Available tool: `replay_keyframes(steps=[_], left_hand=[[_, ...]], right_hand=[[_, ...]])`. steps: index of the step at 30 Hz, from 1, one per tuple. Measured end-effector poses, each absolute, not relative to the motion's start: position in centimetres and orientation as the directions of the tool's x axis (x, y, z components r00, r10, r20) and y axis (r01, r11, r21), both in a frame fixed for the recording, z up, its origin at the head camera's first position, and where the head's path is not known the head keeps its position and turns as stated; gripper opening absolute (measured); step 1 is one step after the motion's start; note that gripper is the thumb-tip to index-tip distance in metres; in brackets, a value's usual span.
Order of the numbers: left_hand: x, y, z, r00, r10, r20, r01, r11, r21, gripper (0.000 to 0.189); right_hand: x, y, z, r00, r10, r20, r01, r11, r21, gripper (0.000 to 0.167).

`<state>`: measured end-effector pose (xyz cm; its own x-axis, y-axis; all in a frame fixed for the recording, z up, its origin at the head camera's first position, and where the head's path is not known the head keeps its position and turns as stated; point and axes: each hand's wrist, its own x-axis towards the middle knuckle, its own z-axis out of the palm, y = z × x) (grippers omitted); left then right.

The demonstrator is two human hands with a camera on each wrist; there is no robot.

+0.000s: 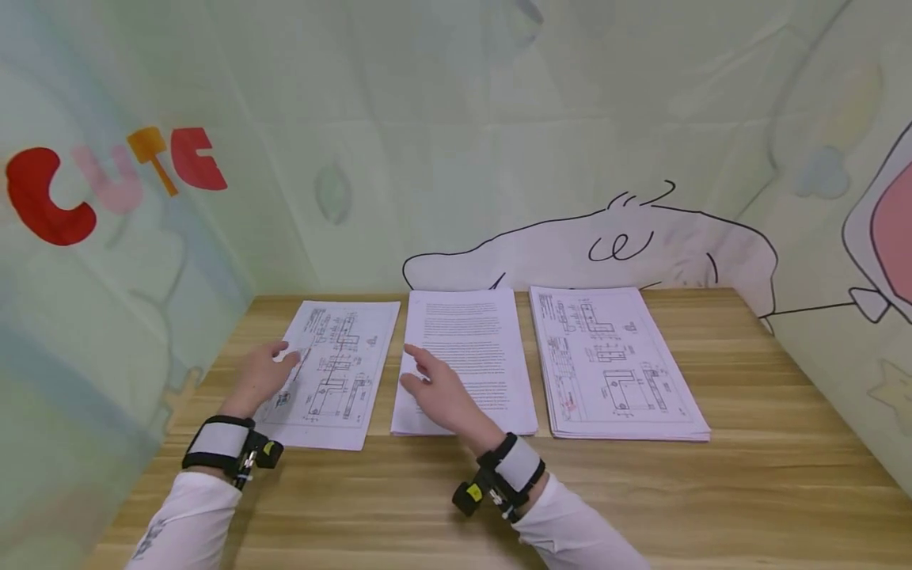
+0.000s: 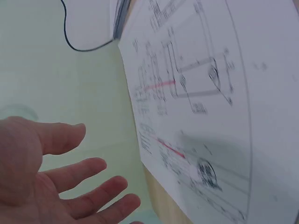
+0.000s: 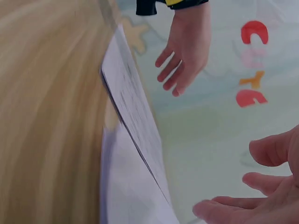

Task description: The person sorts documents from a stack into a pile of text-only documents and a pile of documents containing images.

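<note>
My left hand (image 1: 260, 376) hovers over the left edge of a sheet with technical drawings (image 1: 335, 419), the leftmost of three paper piles. Its fingers are spread loosely and hold nothing; in the left wrist view the drawing sheet (image 2: 210, 126) lies beside the fingers, with short red strokes on it. My right hand (image 1: 445, 396) is above the left side of the middle pile of printed text pages (image 1: 470, 340), thumb and fingers apart with nothing between them. In the right wrist view the right hand's fingers (image 3: 268, 156) stand clear of the paper.
A thicker stack of drawing sheets (image 1: 620, 364) lies at the right, its lower edges slightly uneven. All three piles rest on a wood-grain table (image 1: 769, 475). A printed curtain (image 1: 442, 158) with cartoon figures rises behind the table and along its sides.
</note>
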<state>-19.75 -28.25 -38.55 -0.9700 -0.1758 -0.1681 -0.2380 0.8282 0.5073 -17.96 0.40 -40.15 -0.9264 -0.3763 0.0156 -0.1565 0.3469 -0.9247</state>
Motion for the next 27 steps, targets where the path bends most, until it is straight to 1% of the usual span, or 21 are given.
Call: replay_keyframes(steps=[3, 6, 9, 11, 14, 19, 21, 23, 27], left_hand=[[-19.3, -30.5, -39.2, -0.96, -0.199, -0.199, -0.274, 0.823, 0.498, 0.062], [-18.7, -31.9, -39.9, -0.958, -0.19, -0.216, -0.271, 0.847, 0.458, 0.064], [-18.3, -32.5, -40.5, -0.957, -0.167, -0.236, -0.261, 0.851, 0.456, 0.065], [-18.1, -32.4, -40.7, -0.954, -0.168, -0.248, -0.269, 0.843, 0.465, 0.064], [-18.0, -31.6, -40.8, -0.954, -0.171, -0.247, -0.274, 0.833, 0.481, 0.063], [-17.8, -30.6, -40.7, -0.945, -0.184, -0.271, -0.297, 0.83, 0.472, 0.065], [-17.8, -30.6, -40.6, -0.939, -0.189, -0.287, -0.314, 0.811, 0.493, 0.066], [-17.8, -30.7, -40.5, -0.936, -0.193, -0.294, -0.33, 0.772, 0.542, 0.066], [-17.8, -31.8, -41.0, -0.917, -0.228, -0.327, -0.393, 0.654, 0.647, 0.071]], right_hand=[[-18.3, -2.0, -40.9, -0.915, -0.399, -0.068, -0.065, 0.312, -0.948, 0.055], [-18.6, -3.9, -41.6, -0.904, -0.401, -0.147, 0.027, 0.29, -0.957, 0.059], [-18.8, -5.4, -42.3, -0.9, -0.391, -0.192, 0.092, 0.259, -0.961, 0.066], [-18.8, -6.3, -42.8, -0.9, -0.387, -0.199, 0.112, 0.236, -0.965, 0.07], [-18.8, -7.3, -43.4, -0.916, -0.362, -0.175, 0.098, 0.22, -0.971, 0.076], [-18.5, -8.5, -44.0, -0.946, -0.289, -0.145, 0.094, 0.182, -0.979, 0.077], [-18.4, -8.7, -44.0, -0.951, -0.255, -0.172, 0.139, 0.142, -0.98, 0.076], [-18.5, -8.6, -43.8, -0.955, -0.219, -0.202, 0.191, 0.071, -0.979, 0.074], [-18.6, -8.2, -43.4, -0.951, -0.161, -0.263, 0.278, -0.079, -0.957, 0.07]])
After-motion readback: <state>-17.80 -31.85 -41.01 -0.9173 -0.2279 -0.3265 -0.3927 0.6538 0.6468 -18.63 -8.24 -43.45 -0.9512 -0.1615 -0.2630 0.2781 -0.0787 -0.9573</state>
